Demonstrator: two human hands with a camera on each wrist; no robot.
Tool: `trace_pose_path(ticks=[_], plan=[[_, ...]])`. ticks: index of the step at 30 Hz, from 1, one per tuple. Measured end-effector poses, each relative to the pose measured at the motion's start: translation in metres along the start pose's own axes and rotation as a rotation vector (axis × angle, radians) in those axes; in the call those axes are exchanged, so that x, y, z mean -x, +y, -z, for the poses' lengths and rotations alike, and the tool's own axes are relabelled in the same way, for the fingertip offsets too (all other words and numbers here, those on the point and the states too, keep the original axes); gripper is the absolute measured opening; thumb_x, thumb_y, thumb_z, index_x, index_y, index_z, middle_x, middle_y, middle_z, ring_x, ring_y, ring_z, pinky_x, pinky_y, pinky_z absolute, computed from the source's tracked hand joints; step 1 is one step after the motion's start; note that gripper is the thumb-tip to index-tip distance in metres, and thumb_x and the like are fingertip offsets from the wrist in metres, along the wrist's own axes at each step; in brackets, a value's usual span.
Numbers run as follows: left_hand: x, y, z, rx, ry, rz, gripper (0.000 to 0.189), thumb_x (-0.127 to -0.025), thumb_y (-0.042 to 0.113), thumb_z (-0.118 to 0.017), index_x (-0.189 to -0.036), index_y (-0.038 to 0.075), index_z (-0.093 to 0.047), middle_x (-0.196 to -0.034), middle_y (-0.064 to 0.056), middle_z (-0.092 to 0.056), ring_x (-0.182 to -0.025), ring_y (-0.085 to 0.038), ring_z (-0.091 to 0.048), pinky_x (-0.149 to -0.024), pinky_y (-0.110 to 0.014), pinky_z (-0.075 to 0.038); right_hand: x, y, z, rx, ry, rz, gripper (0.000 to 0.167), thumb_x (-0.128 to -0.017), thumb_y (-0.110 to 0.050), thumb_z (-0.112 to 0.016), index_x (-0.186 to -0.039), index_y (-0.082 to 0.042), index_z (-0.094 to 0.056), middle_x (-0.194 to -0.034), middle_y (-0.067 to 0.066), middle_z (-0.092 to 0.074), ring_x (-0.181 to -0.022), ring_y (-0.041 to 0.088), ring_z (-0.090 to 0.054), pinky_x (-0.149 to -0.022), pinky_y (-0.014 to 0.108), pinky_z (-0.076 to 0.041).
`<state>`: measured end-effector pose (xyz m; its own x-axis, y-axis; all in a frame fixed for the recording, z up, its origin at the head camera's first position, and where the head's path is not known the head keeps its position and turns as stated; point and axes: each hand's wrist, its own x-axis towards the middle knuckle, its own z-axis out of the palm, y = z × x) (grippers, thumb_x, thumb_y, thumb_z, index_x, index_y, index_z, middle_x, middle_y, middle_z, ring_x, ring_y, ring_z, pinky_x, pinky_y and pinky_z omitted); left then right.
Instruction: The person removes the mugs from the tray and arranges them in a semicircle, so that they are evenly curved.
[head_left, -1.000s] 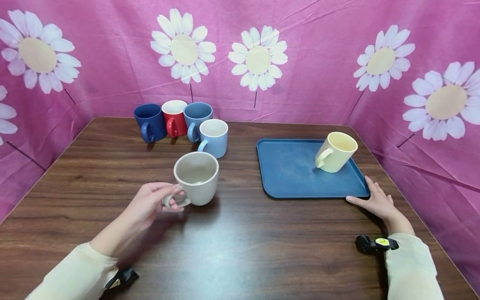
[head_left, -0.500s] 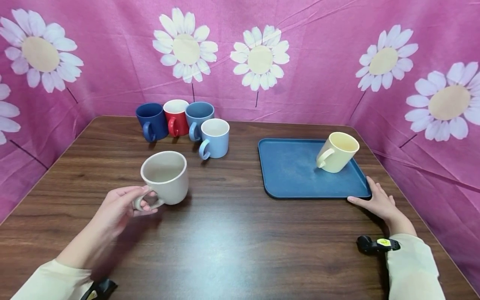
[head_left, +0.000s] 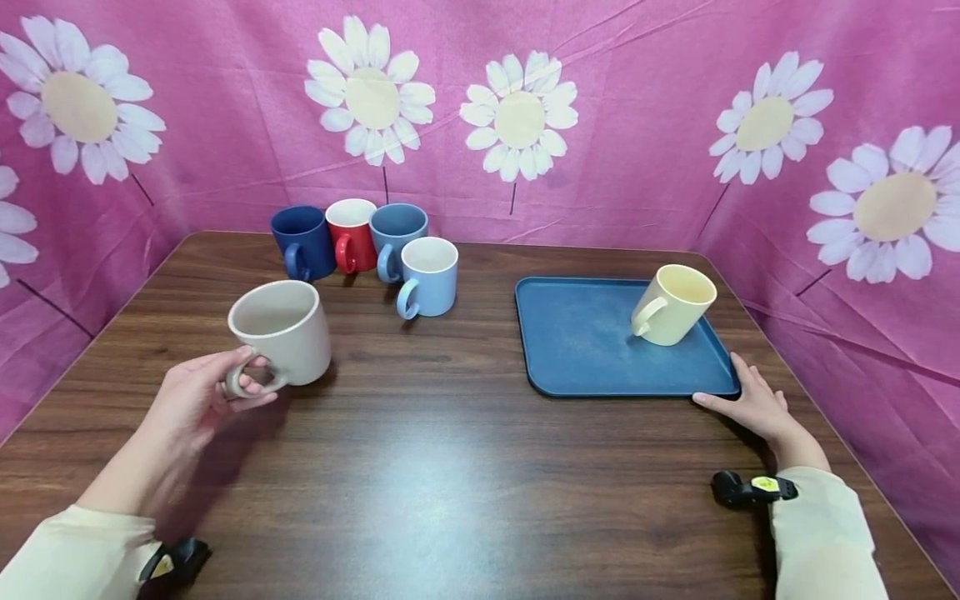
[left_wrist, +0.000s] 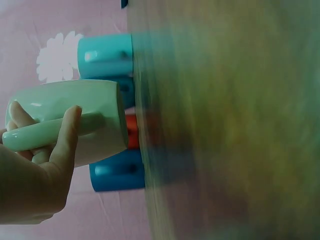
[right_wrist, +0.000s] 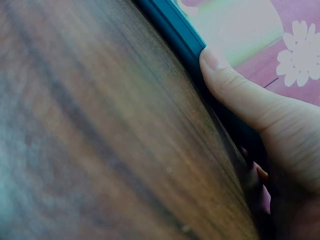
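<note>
My left hand (head_left: 202, 392) pinches the handle of a greyish-beige mug (head_left: 300, 337) at the left of the table, in the head view. The mug is upright, slightly tilted, and appears to hang just above the wood. In the left wrist view, thumb and fingers wrap the handle of the mug (left_wrist: 70, 95). My right hand (head_left: 761, 408) rests at the near right corner of a blue tray (head_left: 577, 350); its thumb lies along the front edge and its fingers reach the right side. A pale yellow mug (head_left: 675, 308) stands on the tray's right part, its handle facing left.
At the back left stand a dark blue mug (head_left: 303, 242), a red mug (head_left: 352, 237) and a medium blue mug (head_left: 397, 233). A light blue mug (head_left: 431, 279) stands just in front of them. Pink flowered cloth (head_left: 600, 167) walls the back and sides of the wooden table (head_left: 465, 475).
My left hand has carried the beige mug leftward, away from the light blue mug, and lately a little farther back. The right hand, the tray and the other mugs stay in place.
</note>
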<state>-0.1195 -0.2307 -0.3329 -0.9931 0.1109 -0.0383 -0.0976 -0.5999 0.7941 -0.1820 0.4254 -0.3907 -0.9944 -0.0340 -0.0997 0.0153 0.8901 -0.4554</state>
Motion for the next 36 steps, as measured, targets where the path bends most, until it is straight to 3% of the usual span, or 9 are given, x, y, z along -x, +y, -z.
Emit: trace_pose_path(ticks=[5, 12, 20, 29, 36], plan=[[-0.009, 0.011, 0.009, 0.035, 0.047, -0.016, 0.025, -0.088, -0.003, -0.042, -0.078, -0.008, -0.064, -0.072, -0.017, -0.062, -0.054, -0.021, -0.059, -0.061, -0.044, -0.048, 0.001, 0.000, -0.001, 0.000, 0.008, 0.012, 0.097, -0.077, -0.045, -0.058, -0.133, 0.006, 0.003, -0.129, 0.039, -0.005, -0.119, 0.050, 0.004, -0.082, 0.068, 0.004], [-0.022, 0.026, 0.011, -0.045, 0.143, -0.071, 0.021, -0.086, -0.001, -0.048, -0.073, -0.006, -0.065, -0.063, -0.015, -0.060, -0.052, -0.022, -0.059, -0.057, -0.040, -0.049, 0.001, 0.001, -0.001, 0.003, 0.002, 0.008, 0.097, -0.078, -0.045, -0.057, -0.133, 0.006, 0.004, -0.129, 0.039, -0.004, -0.119, 0.050, 0.004, -0.082, 0.068, 0.005], [-0.043, 0.038, 0.012, -0.017, 0.260, -0.071, 0.017, -0.083, -0.001, -0.054, -0.069, -0.006, -0.064, -0.061, -0.013, -0.059, -0.050, -0.021, -0.057, -0.053, -0.039, -0.049, 0.002, 0.001, -0.001, 0.004, -0.001, -0.004, 0.097, -0.078, -0.046, -0.056, -0.133, 0.006, 0.004, -0.130, 0.039, -0.003, -0.119, 0.049, 0.005, -0.083, 0.067, 0.005], [-0.070, 0.038, 0.013, 0.058, 0.393, -0.062, 0.017, -0.081, -0.001, -0.054, -0.065, -0.003, -0.060, -0.058, -0.011, -0.058, -0.047, -0.022, -0.058, -0.045, -0.041, -0.048, 0.002, 0.000, -0.001, 0.010, 0.002, -0.001, 0.096, -0.078, -0.046, -0.056, -0.133, 0.006, 0.004, -0.129, 0.039, -0.004, -0.119, 0.049, 0.004, -0.082, 0.068, 0.004], [-0.082, 0.035, 0.016, 0.064, 0.436, -0.080, 0.017, -0.081, -0.001, -0.053, -0.064, -0.003, -0.058, -0.057, -0.009, -0.056, -0.046, -0.020, -0.056, -0.044, -0.039, -0.048, 0.002, -0.001, 0.000, 0.012, 0.005, 0.002, 0.096, -0.078, -0.045, -0.056, -0.133, 0.007, 0.003, -0.129, 0.039, -0.005, -0.119, 0.049, 0.003, -0.082, 0.068, 0.003]])
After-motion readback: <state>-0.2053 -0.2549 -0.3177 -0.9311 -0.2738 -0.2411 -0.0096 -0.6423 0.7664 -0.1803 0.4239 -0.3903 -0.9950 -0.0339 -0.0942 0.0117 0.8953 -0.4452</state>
